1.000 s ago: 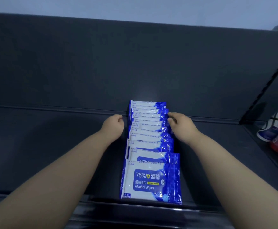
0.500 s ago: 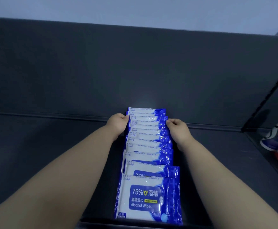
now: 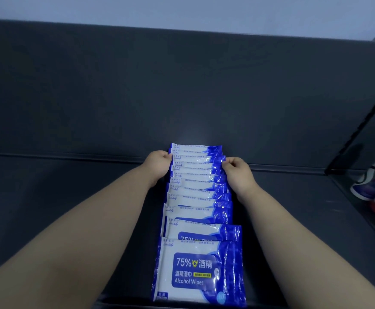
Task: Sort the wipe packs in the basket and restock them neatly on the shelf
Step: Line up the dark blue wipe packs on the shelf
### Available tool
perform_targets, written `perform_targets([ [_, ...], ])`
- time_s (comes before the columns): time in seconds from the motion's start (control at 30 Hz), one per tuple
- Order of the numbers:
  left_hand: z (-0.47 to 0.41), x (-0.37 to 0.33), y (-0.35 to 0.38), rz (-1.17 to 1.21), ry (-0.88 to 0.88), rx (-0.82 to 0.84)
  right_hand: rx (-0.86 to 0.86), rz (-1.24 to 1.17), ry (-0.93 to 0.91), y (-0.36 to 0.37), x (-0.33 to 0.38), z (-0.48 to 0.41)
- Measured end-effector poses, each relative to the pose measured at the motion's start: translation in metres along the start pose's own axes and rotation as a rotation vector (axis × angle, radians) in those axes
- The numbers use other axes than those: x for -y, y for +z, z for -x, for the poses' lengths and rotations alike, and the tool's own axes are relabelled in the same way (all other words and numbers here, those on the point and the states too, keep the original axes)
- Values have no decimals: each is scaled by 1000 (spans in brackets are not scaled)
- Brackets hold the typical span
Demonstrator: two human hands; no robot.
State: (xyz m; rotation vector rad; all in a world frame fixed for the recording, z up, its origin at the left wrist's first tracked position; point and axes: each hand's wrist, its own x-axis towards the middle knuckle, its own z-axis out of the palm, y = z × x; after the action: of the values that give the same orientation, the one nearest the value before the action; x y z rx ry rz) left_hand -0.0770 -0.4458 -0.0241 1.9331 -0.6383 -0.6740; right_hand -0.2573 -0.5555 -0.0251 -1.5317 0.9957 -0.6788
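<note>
The wipe packs lie in an overlapping near-to-far row on the shelf, left hand and right hand pinching the far packs' side edges with curled fingers; they look light, soft and slippery, best squeezed from both sides.

place: shop | signs: dark display shelf; identical wipe packs in row; neighbouring products
</note>
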Motion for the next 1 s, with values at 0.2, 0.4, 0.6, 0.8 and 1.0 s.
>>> perform_targets([
  [0.2, 1, 4, -7, 60, 51, -57, -34, 20, -37, -5, -2, 0],
  [0.4, 12, 18, -19, 26, 61, -7, 34, 28, -4, -20, -4, -1],
  [0.6, 16, 13, -12, 106, 31, -44, 35, -47, 16, -10, 0, 2],
  [0.8, 23, 8, -8, 137, 2, -40, 18, -52, 29, -4, 2, 2],
  [1.0, 28, 8, -9, 148, -9, -31, -21, -65, 46, -5, 1, 5],
])
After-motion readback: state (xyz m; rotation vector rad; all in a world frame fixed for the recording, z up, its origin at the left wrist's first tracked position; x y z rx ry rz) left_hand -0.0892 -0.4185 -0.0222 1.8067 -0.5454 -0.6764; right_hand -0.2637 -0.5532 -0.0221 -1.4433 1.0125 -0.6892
